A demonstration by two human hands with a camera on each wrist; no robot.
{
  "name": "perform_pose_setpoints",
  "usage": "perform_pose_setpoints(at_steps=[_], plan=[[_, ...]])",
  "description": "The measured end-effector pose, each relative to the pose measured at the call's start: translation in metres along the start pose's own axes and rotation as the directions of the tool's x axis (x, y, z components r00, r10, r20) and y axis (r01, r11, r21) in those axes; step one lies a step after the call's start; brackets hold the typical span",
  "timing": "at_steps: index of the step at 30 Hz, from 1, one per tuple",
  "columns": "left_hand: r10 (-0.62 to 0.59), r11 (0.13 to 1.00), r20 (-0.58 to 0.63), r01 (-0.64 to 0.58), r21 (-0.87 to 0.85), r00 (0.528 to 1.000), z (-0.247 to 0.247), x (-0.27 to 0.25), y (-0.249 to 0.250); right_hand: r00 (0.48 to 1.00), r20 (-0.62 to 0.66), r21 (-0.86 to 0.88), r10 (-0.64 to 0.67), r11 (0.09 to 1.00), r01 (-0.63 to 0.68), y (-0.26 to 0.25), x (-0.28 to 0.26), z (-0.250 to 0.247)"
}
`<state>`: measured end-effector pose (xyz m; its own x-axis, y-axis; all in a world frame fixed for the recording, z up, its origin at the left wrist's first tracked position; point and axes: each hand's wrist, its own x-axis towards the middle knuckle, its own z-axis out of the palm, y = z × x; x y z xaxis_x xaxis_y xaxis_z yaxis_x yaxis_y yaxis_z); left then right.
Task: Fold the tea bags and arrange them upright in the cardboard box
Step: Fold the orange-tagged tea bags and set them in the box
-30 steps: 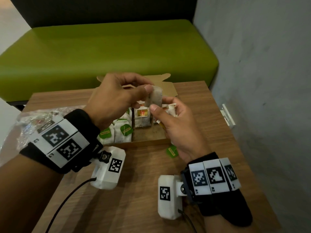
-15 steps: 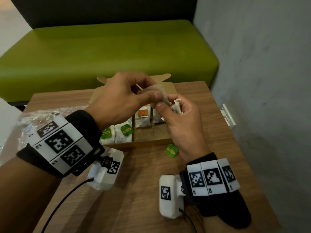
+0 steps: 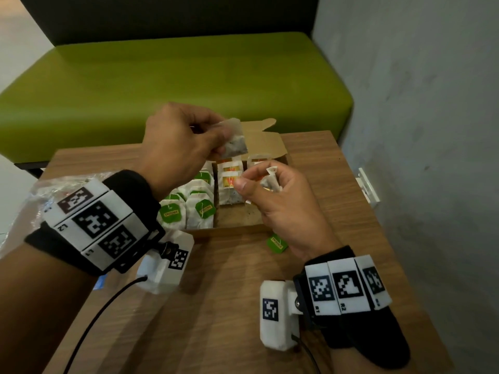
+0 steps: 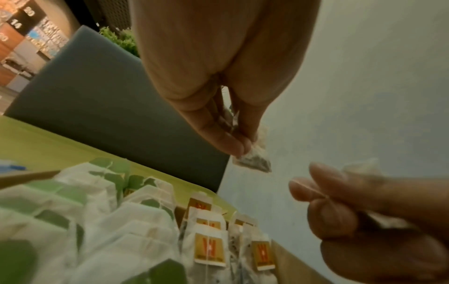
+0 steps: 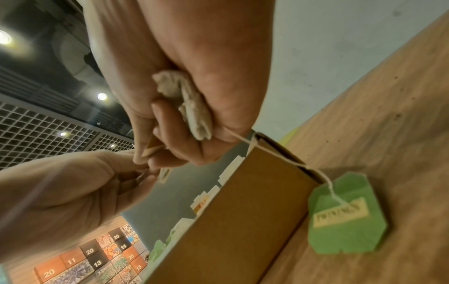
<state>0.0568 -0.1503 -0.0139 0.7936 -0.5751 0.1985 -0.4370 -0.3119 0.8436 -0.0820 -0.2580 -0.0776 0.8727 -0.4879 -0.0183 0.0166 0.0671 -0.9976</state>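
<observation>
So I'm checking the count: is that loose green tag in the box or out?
Out. The green tag lies on the table beside the cardboard box, its string running up into the right hand.

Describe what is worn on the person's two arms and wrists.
The hands are bare. The left hand has a black wristband carrying white blocks printed with black square codes, marked L2. A white camera housing with its own code hangs beneath, trailing a black cable. The right hand wears the same: black band, blocks marked R1 and R2, white housing.

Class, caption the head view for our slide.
Left hand pinches a white paper tea bag above the brown cardboard box.
</observation>
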Motion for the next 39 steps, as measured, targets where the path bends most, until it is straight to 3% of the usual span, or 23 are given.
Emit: perform_pose_setpoints(at_steps=[4, 7, 13, 17, 20, 23, 27, 30, 35, 39], plan=[[0.141, 0.962, 0.051, -0.149, 0.23, 0.989, -0.003, -0.003, -0.004, 0.999, 0.038, 0.028, -0.001, 1.0, 0.0, -0.006, -0.001, -0.002], [0.212, 0.867, 0.19, -0.275, 0.416, 0.958, -0.002, -0.007, -0.005, 0.998, -0.017, -0.001, -0.058, 0.998, 0.058, -0.009, -0.001, -0.001], [0.173, 0.807, 0.439, -0.382, 0.45, 0.882, -0.001, -0.018, 0.001, 0.967, -0.169, -0.109, -0.192, 0.978, 0.175, -0.015, -0.002, 0.001], [0.099, 0.831, 0.481, -0.338, 0.441, 0.871, -0.002, -0.018, 0.002, 0.961, -0.204, -0.086, -0.185, 0.982, 0.171, -0.015, -0.002, 0.002], [0.008, 0.938, 0.453, -0.164, 0.306, 0.892, -0.003, -0.017, 0.002, 0.96, -0.24, -0.025, -0.146, 0.989, 0.145, -0.014, -0.002, 0.002], [-0.034, 0.986, 0.451, -0.044, 0.162, 0.892, -0.003, -0.019, 0.002, 0.962, -0.253, 0.059, -0.103, 0.991, 0.122, -0.015, -0.003, 0.002], [-0.007, 0.987, 0.449, -0.067, 0.148, 0.894, 0.001, -0.023, 0.005, 0.958, -0.268, 0.062, -0.099, 0.991, 0.119, -0.015, -0.003, 0.003], [0.024, 0.947, 0.455, -0.166, 0.274, 0.89, 0.004, -0.022, 0.002, 0.946, -0.284, -0.051, -0.153, 0.988, 0.144, -0.015, -0.003, 0.003], [-0.035, 0.925, 0.549, -0.18, 0.333, 0.835, 0.0, -0.017, 0.0, 0.94, -0.286, -0.072, -0.187, 0.982, 0.173, -0.014, -0.002, 0.002], [-0.046, 0.97, 0.625, -0.115, 0.215, 0.779, -0.008, -0.016, -0.001, 0.937, -0.292, -0.049, -0.191, 0.982, 0.184, -0.013, -0.001, 0.003]])
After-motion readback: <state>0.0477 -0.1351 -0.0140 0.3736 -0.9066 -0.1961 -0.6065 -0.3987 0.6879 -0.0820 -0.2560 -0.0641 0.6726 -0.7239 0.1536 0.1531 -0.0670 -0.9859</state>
